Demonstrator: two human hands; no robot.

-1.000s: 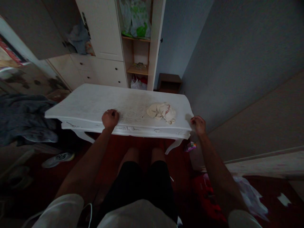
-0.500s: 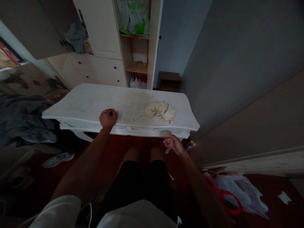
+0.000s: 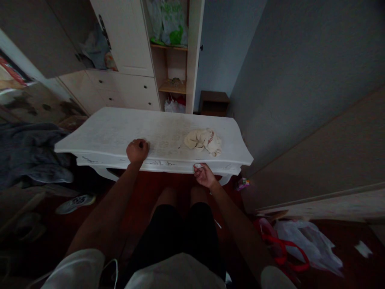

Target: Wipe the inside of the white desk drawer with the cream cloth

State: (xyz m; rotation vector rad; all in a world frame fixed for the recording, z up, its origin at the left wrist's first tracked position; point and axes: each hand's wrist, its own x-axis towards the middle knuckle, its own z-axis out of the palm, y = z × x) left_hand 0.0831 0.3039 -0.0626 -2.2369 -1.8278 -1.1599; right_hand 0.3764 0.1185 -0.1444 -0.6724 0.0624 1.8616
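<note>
Now that the right hand [image 3: 204,175] has left the right corner of the table [image 3: 120,122], its fingers pinch the front knob [image 3: 197,165], while the left hand [image 3: 137,151] rests curled, seemingly empty, atop the table.

The person's left hand [image 3: 137,151] rests curled on the white table [image 3: 120,124] near its front edge; the right hand [image 3: 204,175] is at the drawer knob [image 3: 197,165]. A crumpled cream cloth [image 3: 204,141] lies on the tabletop's right half.
</note>
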